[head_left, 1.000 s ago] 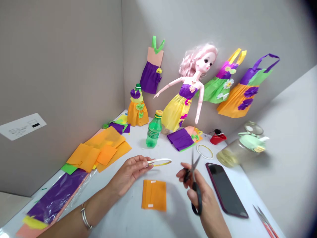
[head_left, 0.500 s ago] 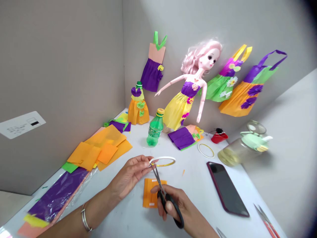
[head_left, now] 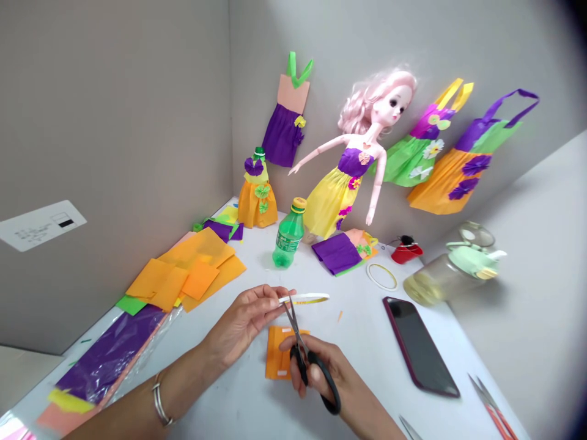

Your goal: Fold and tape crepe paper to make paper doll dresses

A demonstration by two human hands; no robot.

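Observation:
Between the thumb and fingers of my left hand (head_left: 247,321) is a thin roll of double-sided tape (head_left: 318,298), white outside and yellow inside, seen nearly edge-on. My right hand (head_left: 332,360) grips black-handled scissors (head_left: 328,391), fingers through the loops. The slightly parted blades point up at the tape beside my left fingertips; whether they touch it I cannot tell. Below them on the table lies a folded orange fabric piece (head_left: 274,354) with small white strips on it, partly covered by my right hand.
A green bottle (head_left: 288,238), a second tape roll (head_left: 381,277), a phone (head_left: 422,348) and a jug (head_left: 440,281) stand or lie around. Orange sheets (head_left: 183,275) are at left, red-handled scissors (head_left: 493,409) at right. A doll (head_left: 360,162) and small dresses line the back wall.
The tape roll has tilted flatter, so its ring looks narrower. The scissor blades sit slightly further right and look a little wider apart. The view has shifted slightly.

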